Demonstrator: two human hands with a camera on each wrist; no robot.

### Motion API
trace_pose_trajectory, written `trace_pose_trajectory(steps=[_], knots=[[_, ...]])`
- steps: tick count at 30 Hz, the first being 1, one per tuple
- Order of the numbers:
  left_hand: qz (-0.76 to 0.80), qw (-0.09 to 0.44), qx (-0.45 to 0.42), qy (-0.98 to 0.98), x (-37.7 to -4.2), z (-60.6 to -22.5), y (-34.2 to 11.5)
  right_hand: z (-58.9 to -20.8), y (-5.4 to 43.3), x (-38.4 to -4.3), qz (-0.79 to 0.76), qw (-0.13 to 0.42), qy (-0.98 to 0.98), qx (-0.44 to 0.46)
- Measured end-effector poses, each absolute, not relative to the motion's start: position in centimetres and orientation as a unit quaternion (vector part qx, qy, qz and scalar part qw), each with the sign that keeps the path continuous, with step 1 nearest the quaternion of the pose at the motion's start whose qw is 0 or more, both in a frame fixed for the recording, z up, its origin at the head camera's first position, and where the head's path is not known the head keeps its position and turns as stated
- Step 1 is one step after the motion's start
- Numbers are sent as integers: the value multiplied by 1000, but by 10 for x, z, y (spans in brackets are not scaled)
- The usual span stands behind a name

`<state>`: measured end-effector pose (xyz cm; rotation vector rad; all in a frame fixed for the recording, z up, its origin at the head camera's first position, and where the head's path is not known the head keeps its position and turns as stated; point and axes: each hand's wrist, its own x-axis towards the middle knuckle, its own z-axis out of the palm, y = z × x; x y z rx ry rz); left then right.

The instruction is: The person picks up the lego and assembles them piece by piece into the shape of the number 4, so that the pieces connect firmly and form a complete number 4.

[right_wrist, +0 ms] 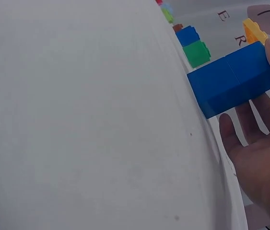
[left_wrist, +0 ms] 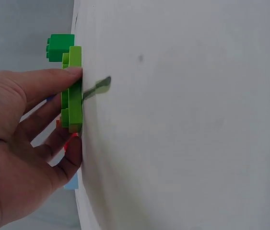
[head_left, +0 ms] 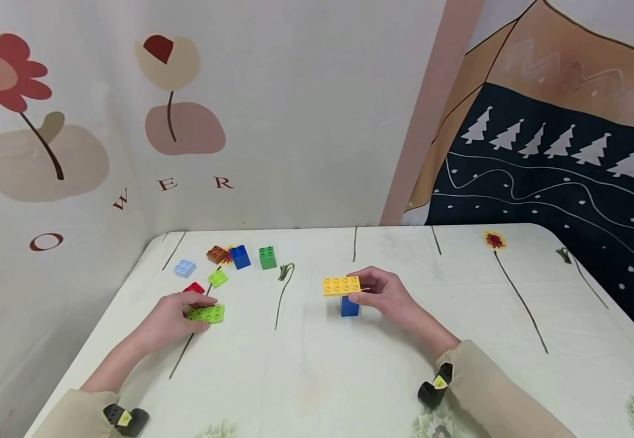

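Observation:
My left hand pinches a long, flat lime-green brick at the left of the table, thumb on its near side. In the left wrist view that lime brick lies right along the tabletop, studs facing away from it. My right hand grips a yellow brick, a wide flat piece that sits across the top of a blue stack. The right wrist view shows a seam across the blue stack, so it looks like two blocks. Its bottom end stands at the table, and my thumb presses near the top.
Beyond my left hand lie a red brick, a small lime brick, a light-blue brick, a brown brick, a blue brick and a green brick. A printed curtain hangs behind the white table.

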<state>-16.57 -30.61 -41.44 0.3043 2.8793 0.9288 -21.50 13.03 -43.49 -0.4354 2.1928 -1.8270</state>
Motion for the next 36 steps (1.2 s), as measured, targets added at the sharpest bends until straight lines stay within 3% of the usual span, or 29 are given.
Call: trace_pose_trajectory(steps=[21,36], knots=[[376,23,143,915,-173,-406,-285,-435,131,-216,-637,138,741,-161],[440,56,177,879,-178,-402,-231,-434,132,-216,-636,141,742,-161]])
